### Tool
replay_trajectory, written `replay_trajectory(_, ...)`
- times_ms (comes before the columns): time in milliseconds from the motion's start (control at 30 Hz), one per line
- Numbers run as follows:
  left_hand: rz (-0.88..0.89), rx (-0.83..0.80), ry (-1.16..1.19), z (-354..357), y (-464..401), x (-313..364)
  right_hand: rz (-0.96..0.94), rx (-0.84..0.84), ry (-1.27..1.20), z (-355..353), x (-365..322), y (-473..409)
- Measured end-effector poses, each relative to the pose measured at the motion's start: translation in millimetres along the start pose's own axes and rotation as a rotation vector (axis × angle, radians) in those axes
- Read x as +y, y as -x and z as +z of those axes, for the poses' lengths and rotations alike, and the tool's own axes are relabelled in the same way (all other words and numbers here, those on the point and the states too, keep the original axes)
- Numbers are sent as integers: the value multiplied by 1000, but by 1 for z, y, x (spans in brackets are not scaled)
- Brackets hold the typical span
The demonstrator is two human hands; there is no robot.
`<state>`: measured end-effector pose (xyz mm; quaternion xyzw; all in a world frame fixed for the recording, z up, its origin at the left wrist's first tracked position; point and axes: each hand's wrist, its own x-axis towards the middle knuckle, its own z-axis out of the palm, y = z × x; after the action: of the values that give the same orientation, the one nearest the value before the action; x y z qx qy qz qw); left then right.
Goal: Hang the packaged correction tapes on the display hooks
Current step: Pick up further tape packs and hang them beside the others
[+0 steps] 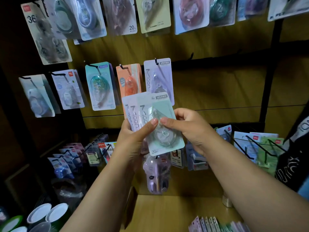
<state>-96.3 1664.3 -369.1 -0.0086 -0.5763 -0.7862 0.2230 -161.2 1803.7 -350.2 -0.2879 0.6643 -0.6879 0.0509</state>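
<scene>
A fanned stack of packaged correction tapes [133, 106] is held in front of the display wall. My left hand [133, 138] grips the stack from the left, thumb on the front. My right hand [189, 129] pinches the front pack, a mint green correction tape pack [164, 113], at its right edge. Just above hangs a lilac pack of the same kind [158, 76] on a black display hook [156, 61]. To the right of that, an empty hook [192, 56] sticks out from the dark rail.
Other tape packs hang on hooks to the left [100, 86] and in the row above [150, 14]. Lower hooks hold more stationery at left [93, 153] and right [260, 146]. A wooden shelf [167, 213] lies below, with plastic cups [48, 213] at bottom left.
</scene>
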Motion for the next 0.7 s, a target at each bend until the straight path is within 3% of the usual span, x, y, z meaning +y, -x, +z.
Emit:
replay_trajectory(267, -24, 0, 12, -3, -4, -5, -18, 52, -101, -5, 5, 0)
replay_trajectory(500, 33, 140, -17, -17, -10, -2, -133, 177, -134, -16, -18, -12)
replay_trajectory(700, 50, 151, -37, -20, -8, 2, -225, 197, -23, -5, -50, -38)
